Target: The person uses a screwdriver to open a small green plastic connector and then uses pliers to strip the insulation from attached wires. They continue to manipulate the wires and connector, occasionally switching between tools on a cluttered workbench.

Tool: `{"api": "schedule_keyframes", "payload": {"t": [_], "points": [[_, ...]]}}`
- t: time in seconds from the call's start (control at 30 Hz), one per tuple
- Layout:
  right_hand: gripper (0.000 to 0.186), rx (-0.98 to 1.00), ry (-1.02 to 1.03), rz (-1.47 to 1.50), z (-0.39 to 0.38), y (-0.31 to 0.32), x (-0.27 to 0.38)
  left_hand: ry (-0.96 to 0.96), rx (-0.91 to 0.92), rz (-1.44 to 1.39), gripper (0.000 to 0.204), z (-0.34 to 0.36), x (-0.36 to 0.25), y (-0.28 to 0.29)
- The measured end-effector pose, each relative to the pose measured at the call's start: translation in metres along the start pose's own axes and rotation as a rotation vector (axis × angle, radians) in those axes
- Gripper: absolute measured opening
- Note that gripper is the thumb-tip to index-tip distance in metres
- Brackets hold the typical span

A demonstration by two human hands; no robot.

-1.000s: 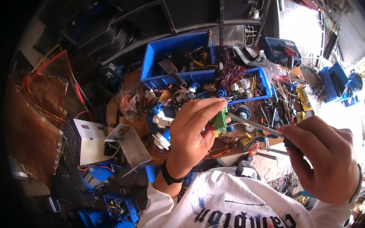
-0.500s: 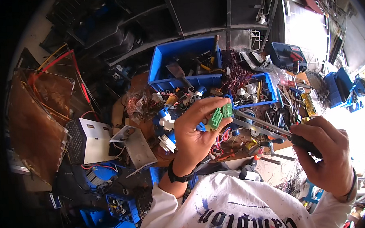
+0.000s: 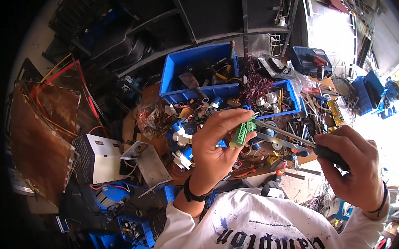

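My left hand (image 3: 218, 141) pinches a green terminal block (image 3: 242, 134) between thumb and fingers, its row of openings showing. In my right hand (image 3: 353, 166) is a screwdriver (image 3: 295, 140), gripped by its dark handle. The long metal shaft points left, and its tip is at the upper right end of the terminal block. Whether the tip sits inside an opening or only touches the block I cannot tell. Both hands are above the cluttered bench.
Beyond my hands stand a large blue bin (image 3: 199, 94) and a smaller blue bin (image 3: 295, 92) of parts. Left are a white metal box (image 3: 105, 158) and a brown sheet (image 3: 40, 146). A toolbox (image 3: 311, 62) lies at the far right, with loose wires and tools around.
The terminal block has turned slightly in my left fingers. My right hand and the screwdriver have shifted a little to the left, with the tip closer on the block.
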State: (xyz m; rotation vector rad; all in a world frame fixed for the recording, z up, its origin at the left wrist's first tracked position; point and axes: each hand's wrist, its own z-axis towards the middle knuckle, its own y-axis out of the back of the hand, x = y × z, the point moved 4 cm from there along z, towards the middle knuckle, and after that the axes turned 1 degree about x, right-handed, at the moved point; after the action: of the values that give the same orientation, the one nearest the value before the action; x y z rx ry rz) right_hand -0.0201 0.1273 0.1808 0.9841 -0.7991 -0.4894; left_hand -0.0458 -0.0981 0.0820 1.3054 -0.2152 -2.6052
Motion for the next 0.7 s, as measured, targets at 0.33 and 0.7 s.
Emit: {"api": "schedule_keyframes", "payload": {"t": [0.33,0.7], "points": [[0.03,-0.027,0.104,-0.184,0.004,0.006,0.015,-0.077,0.046,0.104,0.039,0.001,-0.006,-0.002],[0.03,0.092,0.316,-0.478,0.019,0.025,0.043,-0.119,0.134,0.081,0.036,0.003,-0.008,-0.005]]}}
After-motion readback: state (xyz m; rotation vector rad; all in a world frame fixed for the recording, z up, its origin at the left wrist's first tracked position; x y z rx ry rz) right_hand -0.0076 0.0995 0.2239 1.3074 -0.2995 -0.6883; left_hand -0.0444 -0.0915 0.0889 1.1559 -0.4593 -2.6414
